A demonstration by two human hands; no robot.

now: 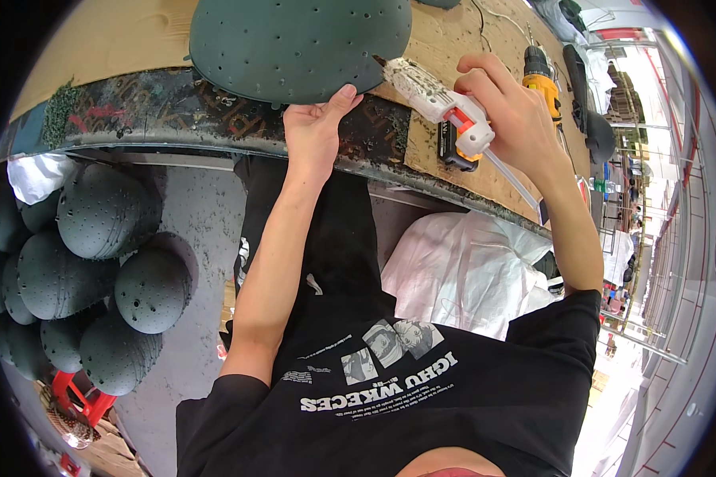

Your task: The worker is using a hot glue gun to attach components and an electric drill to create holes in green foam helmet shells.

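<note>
A dark green domed shell (294, 48), dotted with small holes, lies on the bench at the top of the view. My left hand (317, 127) grips its near rim, thumb on top and the other fingers mostly hidden beneath. In my right hand (505, 111) is a white hot glue gun (433, 95) with a red part and a crusted front end. Its dark tip is at the shell's right edge; whether it touches, I cannot tell. A pale glue stick (513, 179) sticks out of the gun's back.
A yellow and black cordless drill (539, 87) lies right of the glue gun, partly behind my right hand. Cardboard (119, 40) covers the bench. Several dark domed shells (103, 211) are piled at lower left. A white sack (461, 266) stands below the bench.
</note>
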